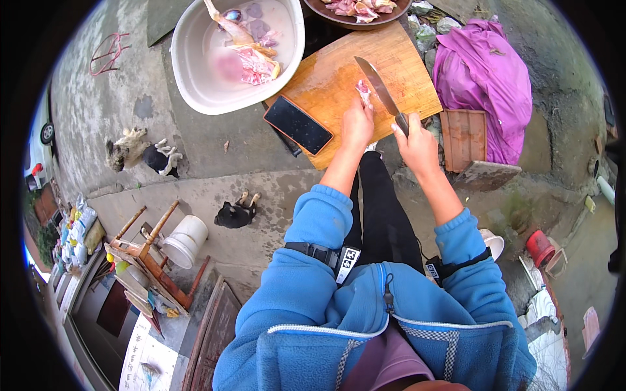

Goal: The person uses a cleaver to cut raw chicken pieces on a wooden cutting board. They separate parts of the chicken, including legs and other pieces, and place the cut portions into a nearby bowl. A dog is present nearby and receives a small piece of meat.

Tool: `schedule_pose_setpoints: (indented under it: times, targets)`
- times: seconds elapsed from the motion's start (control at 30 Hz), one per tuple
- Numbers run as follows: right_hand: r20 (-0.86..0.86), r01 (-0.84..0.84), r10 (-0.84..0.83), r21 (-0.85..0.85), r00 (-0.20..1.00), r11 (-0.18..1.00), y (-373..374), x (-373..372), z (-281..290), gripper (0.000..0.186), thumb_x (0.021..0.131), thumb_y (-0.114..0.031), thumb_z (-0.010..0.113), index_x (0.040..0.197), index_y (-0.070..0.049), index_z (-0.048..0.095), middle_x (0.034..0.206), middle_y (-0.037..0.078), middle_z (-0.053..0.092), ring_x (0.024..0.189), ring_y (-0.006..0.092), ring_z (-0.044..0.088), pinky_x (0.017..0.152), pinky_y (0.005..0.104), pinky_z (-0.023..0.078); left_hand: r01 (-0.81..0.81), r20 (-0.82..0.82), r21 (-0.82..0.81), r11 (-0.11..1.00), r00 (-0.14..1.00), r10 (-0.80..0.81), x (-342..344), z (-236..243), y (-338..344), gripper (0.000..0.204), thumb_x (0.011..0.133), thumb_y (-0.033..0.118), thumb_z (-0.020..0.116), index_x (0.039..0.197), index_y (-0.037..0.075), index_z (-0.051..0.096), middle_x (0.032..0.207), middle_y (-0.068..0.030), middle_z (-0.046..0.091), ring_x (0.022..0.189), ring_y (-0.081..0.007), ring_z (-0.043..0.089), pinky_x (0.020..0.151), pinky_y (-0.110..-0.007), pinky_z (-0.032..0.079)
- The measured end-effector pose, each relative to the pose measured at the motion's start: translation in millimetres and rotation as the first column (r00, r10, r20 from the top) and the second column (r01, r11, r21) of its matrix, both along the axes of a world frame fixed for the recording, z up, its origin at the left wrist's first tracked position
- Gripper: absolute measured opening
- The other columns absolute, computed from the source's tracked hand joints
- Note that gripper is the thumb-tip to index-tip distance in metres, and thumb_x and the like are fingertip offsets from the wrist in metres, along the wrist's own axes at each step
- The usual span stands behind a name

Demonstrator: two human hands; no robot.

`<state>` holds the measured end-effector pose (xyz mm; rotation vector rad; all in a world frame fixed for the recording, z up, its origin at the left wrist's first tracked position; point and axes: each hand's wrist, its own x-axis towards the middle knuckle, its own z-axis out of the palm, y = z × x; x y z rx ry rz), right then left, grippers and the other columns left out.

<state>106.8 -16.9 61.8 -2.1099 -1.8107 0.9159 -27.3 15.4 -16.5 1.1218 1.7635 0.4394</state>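
Over a wooden cutting board (326, 72), my left hand (357, 124) grips a piece of raw meat (364, 91) with pink flesh and pale skin. My right hand (416, 144) is wrapped round the dark handle of a knife (379, 88). Its broad blade points up and to the left, just right of the meat and apart from it. A phone (298, 125) with a dark screen and orange edge lies at the board's left corner. Beyond it stands a white basin (186, 81) holding water, a poultry leg and other raw pieces.
A brown bowl of cut meat (362, 9) stands at the far edge. Purple cloth (486, 85) covers something right of the board, beside a reddish-brown slab (464, 140). Dogs (236, 212) lie on the concrete at left, near an overturned wooden stool (153, 257) and white bucket (186, 241).
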Motion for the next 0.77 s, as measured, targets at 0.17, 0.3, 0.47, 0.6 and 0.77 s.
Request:
schedule_pose_setpoints:
  times: [0.17, 0.3, 0.47, 0.6, 0.77]
  targets:
    - [0.064, -0.096, 0.096, 0.002, 0.993, 0.995, -3, -7, -3, 0.031, 0.087, -0.032, 0.056, 0.096, -0.005, 0.044, 0.067, 0.021, 0.062, 0.064, 0.041, 0.061, 0.055, 0.0502, 0.048, 0.074, -0.033, 0.086, 0.994, 0.997, -0.071, -7, 7, 5, 0.024, 0.089, 0.024, 0.052, 0.091, 0.0, 0.056, 0.075, -0.0263, 0.061, 0.076, -0.0433, 0.06, 0.067, -0.051, 0.045]
    - [0.088, -0.077, 0.082, -0.053, 0.993, 0.996, -3, -6, -6, 0.031, 0.088, -0.032, 0.055, 0.096, -0.005, 0.043, 0.067, 0.022, 0.061, 0.064, 0.0415, 0.061, 0.056, 0.0504, 0.048, 0.136, -0.225, 0.058, 0.989, 0.967, -0.12, -7, 15, 7, 0.02, 0.089, 0.02, 0.053, 0.088, 0.001, 0.055, 0.072, -0.0219, 0.062, 0.073, -0.0388, 0.062, 0.061, -0.044, 0.046]
    - [0.097, -0.083, 0.096, -0.123, 0.991, 0.989, 2, -17, -6, 0.032, 0.088, -0.032, 0.054, 0.096, -0.004, 0.042, 0.068, 0.023, 0.061, 0.066, 0.042, 0.061, 0.057, 0.051, 0.047, 0.079, -0.291, 0.233, 0.969, 0.957, -0.008, -2, 22, -9, 0.019, 0.084, 0.02, 0.061, 0.083, 0.002, 0.055, 0.074, -0.0203, 0.062, 0.074, -0.0389, 0.061, 0.062, -0.045, 0.046]
    - [0.073, -0.061, 0.072, -0.141, 0.995, 0.988, 8, -22, 0, 0.032, 0.088, -0.032, 0.055, 0.097, -0.004, 0.042, 0.071, 0.023, 0.062, 0.069, 0.0429, 0.06, 0.058, 0.0508, 0.046, 0.032, -0.187, 0.272, 0.962, 0.982, 0.02, -4, 9, -10, 0.017, 0.083, 0.016, 0.061, 0.086, 0.002, 0.053, 0.079, -0.0218, 0.06, 0.074, -0.0408, 0.06, 0.065, -0.048, 0.046]
    - [0.055, -0.048, 0.052, -0.073, 0.997, 0.996, 5, -26, 2, 0.033, 0.088, -0.033, 0.055, 0.097, -0.004, 0.042, 0.071, 0.023, 0.062, 0.068, 0.0427, 0.06, 0.058, 0.0507, 0.046, 0.01, -0.213, 0.307, 0.952, 0.975, 0.058, -5, 4, -14, 0.016, 0.081, 0.014, 0.063, 0.086, 0.001, 0.056, 0.078, -0.0196, 0.063, 0.074, -0.0371, 0.062, 0.064, -0.044, 0.047]
